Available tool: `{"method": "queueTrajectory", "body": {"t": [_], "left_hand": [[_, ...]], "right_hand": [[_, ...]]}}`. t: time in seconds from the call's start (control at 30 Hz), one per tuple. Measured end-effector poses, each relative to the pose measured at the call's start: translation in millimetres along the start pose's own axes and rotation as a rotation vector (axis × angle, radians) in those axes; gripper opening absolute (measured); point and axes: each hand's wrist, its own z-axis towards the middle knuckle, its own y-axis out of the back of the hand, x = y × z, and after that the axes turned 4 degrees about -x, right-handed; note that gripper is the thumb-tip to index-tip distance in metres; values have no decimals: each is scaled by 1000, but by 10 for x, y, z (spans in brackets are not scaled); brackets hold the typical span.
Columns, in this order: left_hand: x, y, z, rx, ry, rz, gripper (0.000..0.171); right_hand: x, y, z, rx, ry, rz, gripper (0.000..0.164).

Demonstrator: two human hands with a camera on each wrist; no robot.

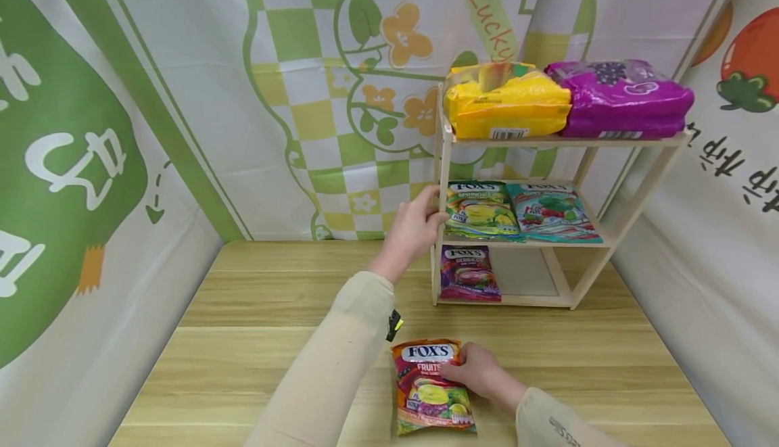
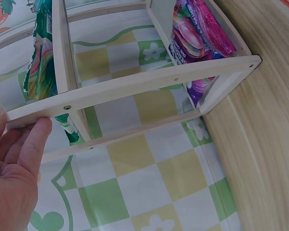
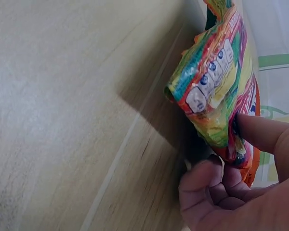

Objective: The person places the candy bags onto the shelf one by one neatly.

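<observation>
My right hand [image 1: 483, 374] pinches the right edge of an orange-red bag of Fox's Fruits candy [image 1: 433, 393] over the front of the table. In the right wrist view the thumb presses the bag's front [image 3: 216, 82] and the fingers curl behind it. My left hand [image 1: 414, 227] holds the left front post of a small wooden shelf rack [image 1: 439, 257], at the height of its middle board. From the left wrist view, thumb and fingers lie on either side of that post [image 2: 91, 98].
The top board bears a yellow pack [image 1: 508, 105] and a purple pack [image 1: 627, 102]. A green candy bag [image 1: 481, 210] and a teal one [image 1: 554, 210] lean on the middle board. A purple Berries bag [image 1: 468, 272] stands at the lowest board's left. Printed curtains [image 1: 292, 95] surround the wooden table [image 1: 255, 312].
</observation>
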Motion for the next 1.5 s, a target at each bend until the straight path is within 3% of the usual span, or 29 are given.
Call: {"method": "queueTrajectory", "body": {"t": [0.57, 0.77, 1.07, 1.27, 1.5], "left_hand": [[9, -9, 5, -3, -11, -4, 44], [16, -10, 5, -2, -11, -22, 44], [22, -14, 8, -4, -5, -17, 44], [16, -14, 3, -7, -6, -25, 45], [13, -17, 6, -6, -10, -55, 46]], "right_hand": [[75, -8, -12, -35, 73, 48, 35], [74, -7, -23, -22, 76, 131, 36], [-27, 24, 7, 89, 11, 343, 62], [-110, 54, 15, 199, 9, 434, 53], [-167, 131, 9, 267, -38, 502, 57]]}}
